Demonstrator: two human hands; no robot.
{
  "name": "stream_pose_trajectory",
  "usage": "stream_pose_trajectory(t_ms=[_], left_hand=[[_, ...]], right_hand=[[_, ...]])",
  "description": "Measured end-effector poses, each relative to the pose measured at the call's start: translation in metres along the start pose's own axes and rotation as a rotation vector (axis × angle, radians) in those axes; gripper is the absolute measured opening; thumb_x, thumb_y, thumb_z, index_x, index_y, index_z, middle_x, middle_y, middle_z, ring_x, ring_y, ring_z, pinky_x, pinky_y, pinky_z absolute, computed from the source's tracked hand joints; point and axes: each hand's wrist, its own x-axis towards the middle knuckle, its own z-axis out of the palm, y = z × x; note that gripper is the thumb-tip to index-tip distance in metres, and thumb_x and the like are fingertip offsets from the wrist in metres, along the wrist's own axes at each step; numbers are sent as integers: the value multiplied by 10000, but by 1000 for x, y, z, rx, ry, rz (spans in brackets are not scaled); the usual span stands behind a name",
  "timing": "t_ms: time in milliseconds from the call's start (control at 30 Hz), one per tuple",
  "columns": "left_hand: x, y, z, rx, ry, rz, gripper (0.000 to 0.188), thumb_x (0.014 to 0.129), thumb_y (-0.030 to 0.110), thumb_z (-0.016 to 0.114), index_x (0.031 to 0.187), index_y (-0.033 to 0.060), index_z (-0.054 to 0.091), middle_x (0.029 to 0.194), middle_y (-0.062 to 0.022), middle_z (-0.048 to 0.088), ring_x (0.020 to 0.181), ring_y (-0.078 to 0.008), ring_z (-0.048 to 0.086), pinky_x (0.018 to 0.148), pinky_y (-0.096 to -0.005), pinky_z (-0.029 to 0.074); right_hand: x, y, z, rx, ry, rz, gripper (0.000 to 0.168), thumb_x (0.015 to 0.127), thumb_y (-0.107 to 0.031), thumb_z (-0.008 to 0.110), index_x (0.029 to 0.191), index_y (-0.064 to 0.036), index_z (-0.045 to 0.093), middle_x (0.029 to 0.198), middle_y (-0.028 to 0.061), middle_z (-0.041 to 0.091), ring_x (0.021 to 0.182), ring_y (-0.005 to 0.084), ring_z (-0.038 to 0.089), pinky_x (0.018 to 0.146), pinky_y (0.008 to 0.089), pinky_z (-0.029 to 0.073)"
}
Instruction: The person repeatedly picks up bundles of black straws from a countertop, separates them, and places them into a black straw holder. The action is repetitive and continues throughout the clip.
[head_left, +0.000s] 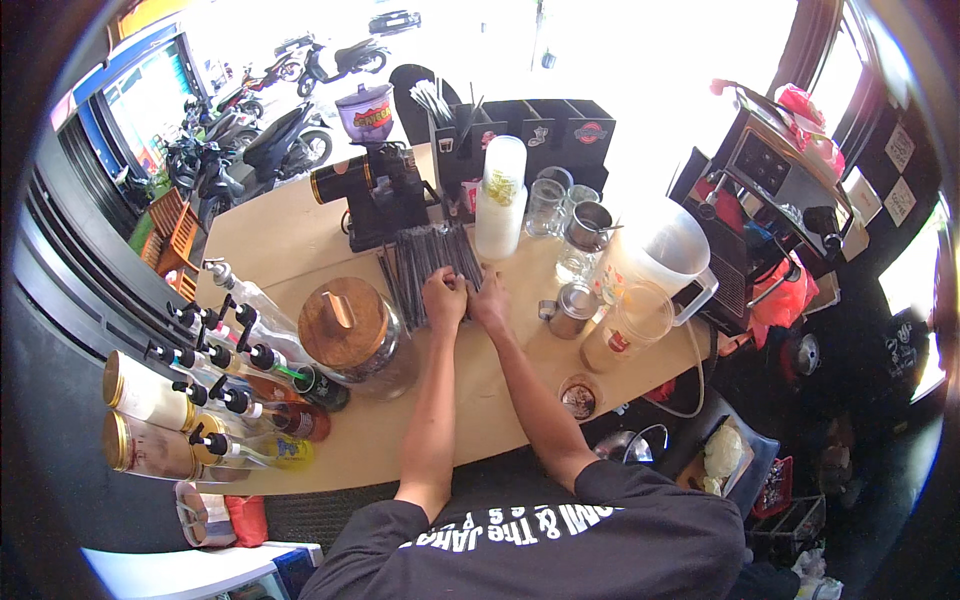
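Note:
Black wrapped drinking straws (427, 259) lie in a dense bundle on the wooden counter (480, 405). At the near right part of this bundle, my left hand (444, 296) has its fingers curled together. Close beside it is my right hand (490, 298), also with bent fingers, near the bundle's right edge. Whether either hand grips a straw cannot be made out. A tall stack of clear plastic cups (499, 217) stands just beyond my right hand. The glass jar with a round wooden lid (343, 322) is left of my left forearm.
Syrup pump bottles (262, 360) crowd the left end. A black grinder (382, 195) and black compartment organizer (525, 139) stand at the back. To the right are a metal pitcher (574, 307), a large plastic jug (660, 247) and an espresso machine (757, 202).

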Motion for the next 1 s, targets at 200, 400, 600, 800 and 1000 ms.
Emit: stream_pose_trajectory(t_ms=[200,400,600,800,1000], left_hand=[[1,-9,2,98,34,32,348,811,247,695,1028,-25,676,867,-161,704,807,-295,685,747,-385,528],[1,-5,4,117,31,25,381,822,298,701,1034,-17,673,857,-151,707,765,-284,685,718,-386,526],[3,12,-3,89,66,133,358,828,292,700,1018,-10,676,838,-145,703,759,-279,684,704,-379,525],[6,23,-6,57,21,146,337,846,286,686,1011,-8,681,862,-161,706,739,-288,690,679,-359,535],[8,14,-4,61,-67,127,368,855,303,679,1021,-26,678,926,-173,713,806,-282,705,719,-352,543]], right_hand=[[4,-9,-13,171,-37,55,443,888,-354,614,1141,9,608,1071,242,633,1035,381,604,905,433,465],[15,-1,-18,195,-38,83,427,902,-361,599,1043,39,651,962,245,682,939,376,660,844,440,498],[18,0,-22,185,7,87,432,918,-369,580,1007,48,649,928,246,677,900,389,658,809,444,498],[20,-2,-25,184,-2,22,443,917,-382,580,988,51,642,871,277,649,863,427,638,745,473,475],[23,6,-21,200,-72,-6,443,916,-388,575,977,45,650,882,275,654,854,429,643,730,483,475]])
